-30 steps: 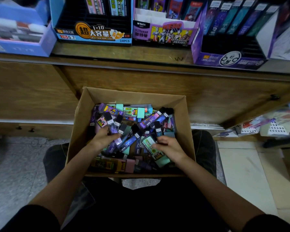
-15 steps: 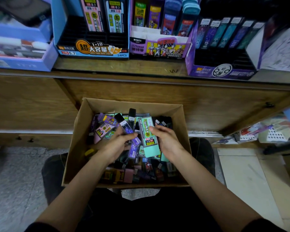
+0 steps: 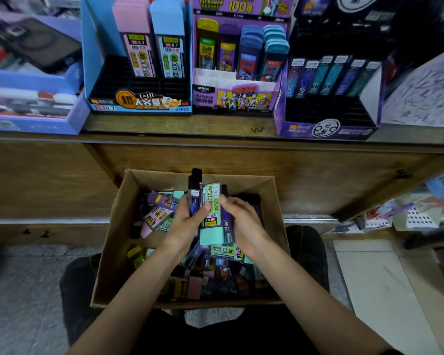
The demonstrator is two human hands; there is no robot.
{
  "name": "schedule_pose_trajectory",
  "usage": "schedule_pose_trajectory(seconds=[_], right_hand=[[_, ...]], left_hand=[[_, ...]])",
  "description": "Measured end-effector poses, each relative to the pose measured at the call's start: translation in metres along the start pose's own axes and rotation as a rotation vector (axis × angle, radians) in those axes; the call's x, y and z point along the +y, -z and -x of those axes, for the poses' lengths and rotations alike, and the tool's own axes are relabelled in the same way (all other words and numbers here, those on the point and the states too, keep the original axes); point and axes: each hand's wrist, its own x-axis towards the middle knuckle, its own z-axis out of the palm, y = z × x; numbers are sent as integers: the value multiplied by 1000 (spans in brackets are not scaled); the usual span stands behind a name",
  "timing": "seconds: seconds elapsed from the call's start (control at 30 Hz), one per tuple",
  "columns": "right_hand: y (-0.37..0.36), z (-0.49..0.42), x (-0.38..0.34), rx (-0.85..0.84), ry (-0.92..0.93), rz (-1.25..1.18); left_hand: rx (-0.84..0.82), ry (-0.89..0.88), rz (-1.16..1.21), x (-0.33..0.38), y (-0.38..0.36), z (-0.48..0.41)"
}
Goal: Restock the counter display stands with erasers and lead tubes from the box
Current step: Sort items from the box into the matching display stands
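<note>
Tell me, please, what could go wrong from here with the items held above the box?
The left hand and right hand pinch the dark lead tube and mint-green lead case together; either could slip back into the cardboard box. The box seems balanced on the knees, so reaching up might tip it. The tube looks matched to the purple stand, the case to the blue stand; mixing is possible.

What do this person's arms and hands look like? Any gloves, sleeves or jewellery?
The left hand and right hand are bare: no gloves, rings or watch show. The forearms are uncovered too, with no sleeve reaching over them in this view.
</note>
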Motion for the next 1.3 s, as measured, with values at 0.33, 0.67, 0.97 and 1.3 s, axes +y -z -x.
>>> schedule_pose_trajectory(seconds=[0.33,0.67,0.97,1.3], right_hand=[[18,23,-51,-25,255,243],[6,41,-133,-118,644,436],[32,45,-232,43,955,542],[74,13,-282,190,1043,828]], left_hand=[[-28,-123,-174,42,5,10],[-151,-224,-102,96,-4,26],[-159,-405,-128,145,-18,0],[-171,-432,-177,153,-37,-15]])
